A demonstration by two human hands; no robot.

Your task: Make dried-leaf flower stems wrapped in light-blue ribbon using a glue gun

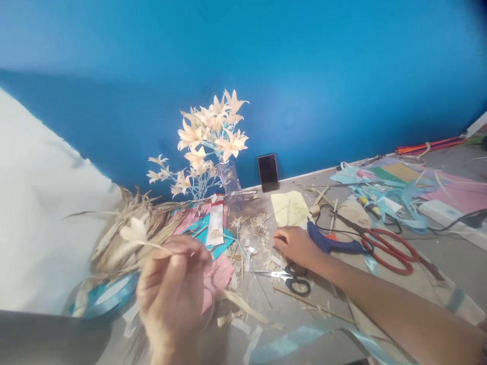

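My left hand [173, 289] is raised at the lower left, its thumb and fingers pinched on the thin stem of a pale cream husk flower [135, 230]. The flower's petals point up and left. Low over the table, my right hand [292, 242] has its fingers curled in; whatever they grip, if anything, is hidden. Just right of it lies a blue glue gun [335, 246]. Small black-handled scissors [291, 278] rest below that hand, and a yellow paper [291, 207] lies beyond it.
A clear vase [230, 185] with finished cream flowers [213, 124] stands by the blue wall. A phone [268, 173] leans there. Dried husks [117, 238] and a blue ribbon roll [110, 294] lie left. Red-handled scissors [395, 248] and a white power strip [452, 220] lie right. Scraps litter the middle.
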